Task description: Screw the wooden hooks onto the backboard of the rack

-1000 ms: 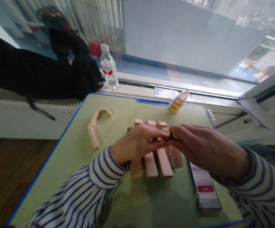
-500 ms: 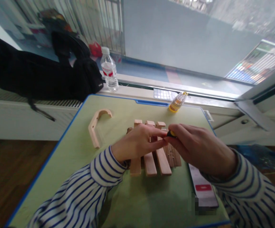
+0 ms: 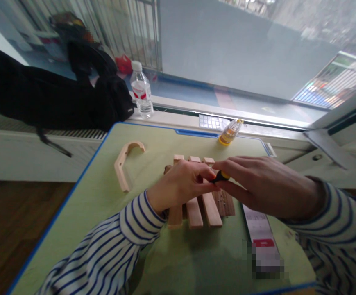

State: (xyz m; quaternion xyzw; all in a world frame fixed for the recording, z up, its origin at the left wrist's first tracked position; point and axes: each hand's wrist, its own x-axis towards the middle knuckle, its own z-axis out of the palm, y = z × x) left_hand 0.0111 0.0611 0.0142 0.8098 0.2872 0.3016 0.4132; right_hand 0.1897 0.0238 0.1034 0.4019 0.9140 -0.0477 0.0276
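Observation:
Above the wooden pieces, my left hand (image 3: 185, 180) is closed, thumb and forefinger pinched at the black front end of a small screwdriver (image 3: 222, 176) with a yellow and black handle. My right hand (image 3: 254, 182) has its thumb and fingertips round the back of that handle. The screwdriver's tip is hidden by my left fingers. Beneath lie several light wooden slats (image 3: 211, 211), side by side. A darker wooden board (image 3: 227, 203) beside them bears small screws. To the left, a curved wooden piece with holes (image 3: 122, 164) lies apart on the green table (image 3: 98, 221).
A phone (image 3: 259, 225) lies at the right of the table. By the back edge stands a small bottle with yellow liquid (image 3: 230, 132). On the window sill are a water bottle (image 3: 141, 92) and a black bag (image 3: 57, 94).
My right hand has shifted slightly right, its fingers straighter, and more of the screwdriver handle shows. My left fingers have curled closer at its front end. The wooden pieces stay put.

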